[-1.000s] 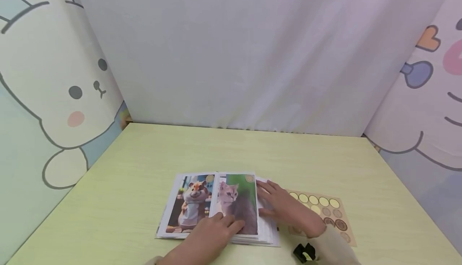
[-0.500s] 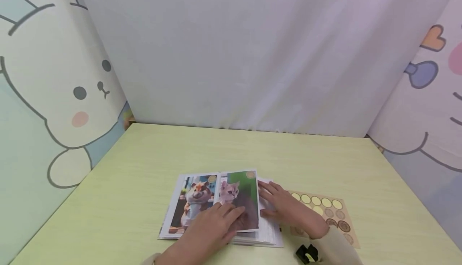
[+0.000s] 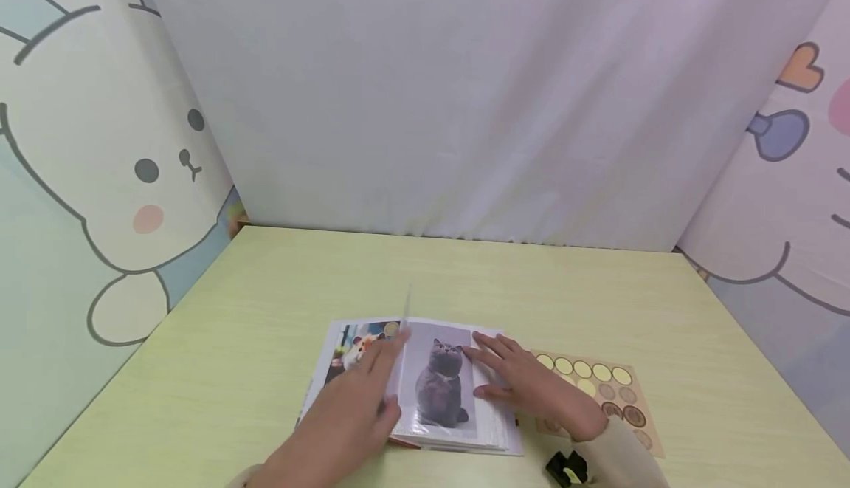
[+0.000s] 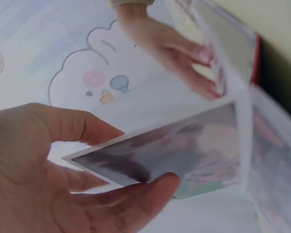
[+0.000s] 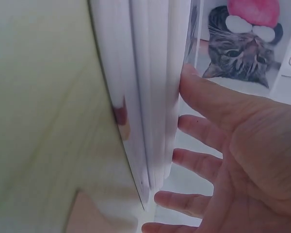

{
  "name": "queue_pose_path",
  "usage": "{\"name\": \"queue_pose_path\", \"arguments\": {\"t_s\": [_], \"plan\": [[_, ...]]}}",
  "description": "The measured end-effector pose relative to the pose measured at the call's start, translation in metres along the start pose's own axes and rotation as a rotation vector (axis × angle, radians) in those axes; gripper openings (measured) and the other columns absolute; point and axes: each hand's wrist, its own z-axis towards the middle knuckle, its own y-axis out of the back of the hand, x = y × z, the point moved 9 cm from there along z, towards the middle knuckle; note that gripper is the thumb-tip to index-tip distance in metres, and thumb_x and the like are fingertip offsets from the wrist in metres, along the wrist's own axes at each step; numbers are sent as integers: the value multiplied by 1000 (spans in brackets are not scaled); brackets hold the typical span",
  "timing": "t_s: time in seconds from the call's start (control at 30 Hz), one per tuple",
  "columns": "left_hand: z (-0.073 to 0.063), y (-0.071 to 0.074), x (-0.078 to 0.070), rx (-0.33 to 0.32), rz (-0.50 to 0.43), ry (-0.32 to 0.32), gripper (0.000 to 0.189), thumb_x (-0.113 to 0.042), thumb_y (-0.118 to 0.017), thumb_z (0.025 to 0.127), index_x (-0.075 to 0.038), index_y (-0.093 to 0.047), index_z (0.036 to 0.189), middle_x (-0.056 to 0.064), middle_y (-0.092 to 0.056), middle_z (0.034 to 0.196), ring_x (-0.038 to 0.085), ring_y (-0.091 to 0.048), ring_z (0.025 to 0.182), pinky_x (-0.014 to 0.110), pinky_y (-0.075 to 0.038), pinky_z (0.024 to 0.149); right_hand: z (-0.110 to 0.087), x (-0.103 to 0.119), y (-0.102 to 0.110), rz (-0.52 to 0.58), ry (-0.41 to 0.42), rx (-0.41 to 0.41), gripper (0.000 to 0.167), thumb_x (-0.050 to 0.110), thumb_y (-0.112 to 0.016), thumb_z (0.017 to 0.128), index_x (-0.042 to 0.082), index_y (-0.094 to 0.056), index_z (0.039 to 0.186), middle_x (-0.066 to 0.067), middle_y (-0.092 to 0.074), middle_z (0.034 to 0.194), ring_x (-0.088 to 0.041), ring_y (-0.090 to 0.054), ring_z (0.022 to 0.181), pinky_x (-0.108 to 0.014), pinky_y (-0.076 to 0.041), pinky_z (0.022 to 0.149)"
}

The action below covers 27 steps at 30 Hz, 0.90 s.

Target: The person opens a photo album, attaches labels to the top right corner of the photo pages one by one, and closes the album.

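Observation:
A photo album (image 3: pixel 494 432) lies spread on the table, with a grey cat picture (image 3: pixel 441 392) on its right side. A hamster picture (image 3: pixel 355 351) on the left side is partly covered by my left hand (image 3: pixel 352 392). One album page (image 4: pixel 169 155) stands nearly upright at the spine, held by that hand between thumb and fingers, as the left wrist view shows. My right hand (image 3: pixel 524 377) rests at the album's right edge, fingers spread. Its fingertips (image 5: pixel 186 73) meet the edges of the stacked pages in the right wrist view.
A tan sticker sheet (image 3: pixel 620 392) with round yellow and brown stickers lies right of the album, partly under the right forearm. A small black object (image 3: pixel 566 467) sits near the right sleeve. Curtains with cartoon figures surround the table (image 3: pixel 319 274).
The left hand has lifted the page with the light-coloured cat and swung it leftward to upright, uncovering the grey cat picture. The right hand has stayed at the album's right edge.

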Motion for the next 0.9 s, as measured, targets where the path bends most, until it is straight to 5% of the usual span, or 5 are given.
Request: {"name": "queue_pose_path", "arguments": {"t_s": [0.13,0.33,0.43,0.67,0.9], "plan": [[-1,10,22,30,-3,119,68,-17,-64,82,-9,-34,143,12,-52,132,29,-63,99,44,-53,80,0,1,1,1,2,2,57,35,-59,88,8,-45,136,-19,-39,143,-50,-39,124,-61,-39,95],[3,8,61,175,18,280,67,-19,-65,83,0,-36,140,19,-47,127,15,-47,55,28,-43,48,1,0,0,14,-13,16,57,36,-59,88,7,-45,135,-20,-38,143,-51,-37,125,-62,-38,96],[5,2,76,227,13,332,69,-18,-69,80,2,-38,138,23,-44,125,17,-45,51,27,-37,44,1,-2,-2,23,-32,32,57,35,-59,88,7,-45,136,-20,-37,144,-51,-36,126,-62,-37,97],[6,-17,95,339,-9,389,73,-24,-71,79,3,-36,138,29,-48,116,22,-48,59,33,-43,52,1,-5,-5,36,-70,67,59,35,-59,88,8,-43,137,-18,-34,147,-50,-33,128,-61,-35,100],[5,-33,105,412,-7,414,71,-30,-70,81,4,-40,135,28,-54,113,36,-60,90,50,-51,75,0,-4,-5,26,-43,56,57,35,-58,89,7,-44,137,-19,-35,146,-48,-35,128,-59,-36,99]]}}
